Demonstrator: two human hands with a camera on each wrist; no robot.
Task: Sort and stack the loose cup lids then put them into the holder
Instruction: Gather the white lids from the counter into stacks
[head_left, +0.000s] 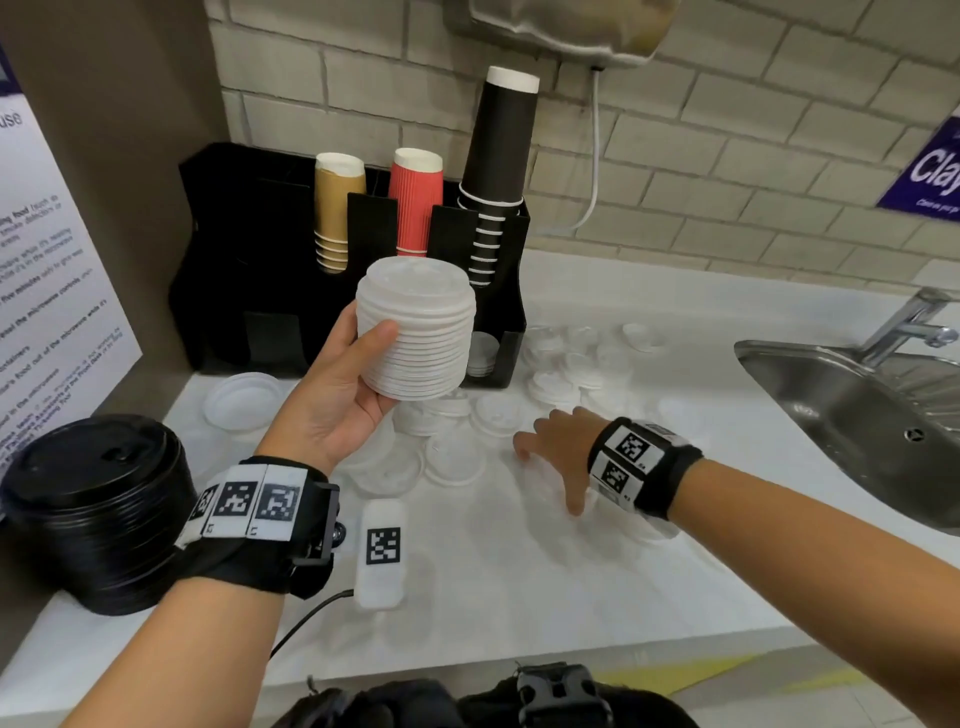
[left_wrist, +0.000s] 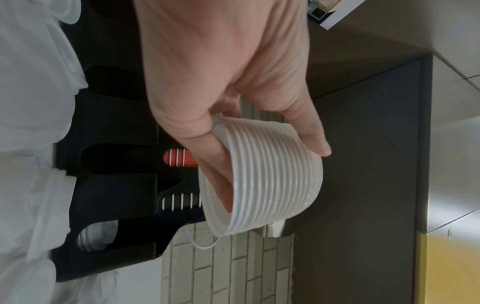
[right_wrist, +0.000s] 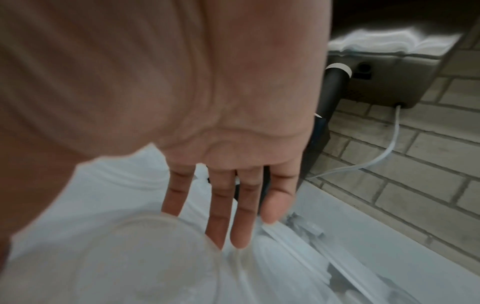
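My left hand (head_left: 348, 384) grips a tall stack of white lids (head_left: 418, 332) in the air in front of the black holder (head_left: 249, 260). In the left wrist view the thumb and fingers (left_wrist: 218, 164) curl round that stack of white lids (left_wrist: 272, 181). Several loose white lids (head_left: 452, 457) lie scattered on the white counter below. My right hand (head_left: 556, 447) hovers palm down over them with fingers spread and straight. The right wrist view shows its fingers (right_wrist: 244, 216) stretched out just above a clear lid (right_wrist: 145, 257).
A stack of black lids (head_left: 98, 509) stands at the counter's left edge. The holder has tan (head_left: 335, 208), red (head_left: 415, 202) and black cups (head_left: 496, 166). A steel sink (head_left: 857, 410) with a tap lies to the right. A small white tagged device (head_left: 383, 551) lies near my left wrist.
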